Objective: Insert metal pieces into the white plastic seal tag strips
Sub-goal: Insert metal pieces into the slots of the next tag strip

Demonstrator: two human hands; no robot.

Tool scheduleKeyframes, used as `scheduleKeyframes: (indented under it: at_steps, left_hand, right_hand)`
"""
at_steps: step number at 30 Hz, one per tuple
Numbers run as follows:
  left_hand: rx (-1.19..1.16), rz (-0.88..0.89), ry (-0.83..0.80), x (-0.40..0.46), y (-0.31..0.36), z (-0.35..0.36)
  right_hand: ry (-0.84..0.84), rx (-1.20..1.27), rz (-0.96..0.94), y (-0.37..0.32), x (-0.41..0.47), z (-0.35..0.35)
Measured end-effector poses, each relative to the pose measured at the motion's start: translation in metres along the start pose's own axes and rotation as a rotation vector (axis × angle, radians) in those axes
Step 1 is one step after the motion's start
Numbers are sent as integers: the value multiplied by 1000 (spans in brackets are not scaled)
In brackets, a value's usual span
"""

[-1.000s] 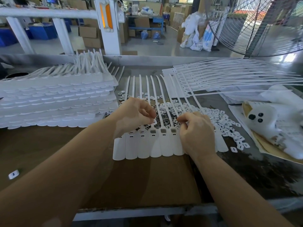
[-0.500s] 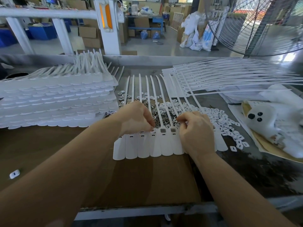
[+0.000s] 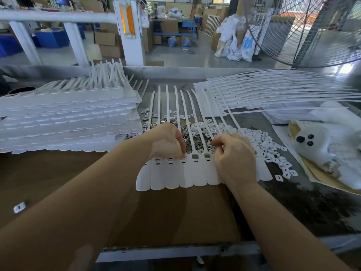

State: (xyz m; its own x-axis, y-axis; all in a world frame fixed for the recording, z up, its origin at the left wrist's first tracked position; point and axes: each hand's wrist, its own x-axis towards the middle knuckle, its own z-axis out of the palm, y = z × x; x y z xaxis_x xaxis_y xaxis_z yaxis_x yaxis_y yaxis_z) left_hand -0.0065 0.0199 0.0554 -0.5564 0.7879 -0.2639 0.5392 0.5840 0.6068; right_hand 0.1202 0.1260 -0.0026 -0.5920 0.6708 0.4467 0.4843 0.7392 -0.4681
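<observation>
a row of tag strips (image 3: 187, 173) is laid on the cardboard (image 3: 175, 216), the left hand (image 3: 168, 141) being pinched at one slot, the right hand (image 3: 234, 153) curled beside it, metal pieces (image 3: 197, 137) heaped just behind.

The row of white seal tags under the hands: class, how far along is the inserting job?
Done: none clearly; the sockets look alike at this size. In hand: the left hand presses its fingertips at a socket in the row of tags; the right hand is curled beside it. Left: loose metal pieces and fanned strips remain.
</observation>
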Motion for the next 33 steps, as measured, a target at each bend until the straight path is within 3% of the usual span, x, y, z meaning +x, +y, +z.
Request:
scheduleKeyframes:
  at_steps: [8,16,19,28,33]
  left_hand:
    - [-85,-11,-22,3,-9,-1]
    - [-40,57,386,22,-12,11]
    - [-17,139,461,29,-7,18]
    - [101,87,441,46,10,35]
    - [55,49,439,46,12,32]
  right_hand:
    - [-20,12,13,0,1,-1]
    - [-21,19,21,0,1,-1]
    - [-21,16,23,1,1,-1]
    - [-23,-5,18,1,2,1]
    - [-16,-12,11,2,2,1]
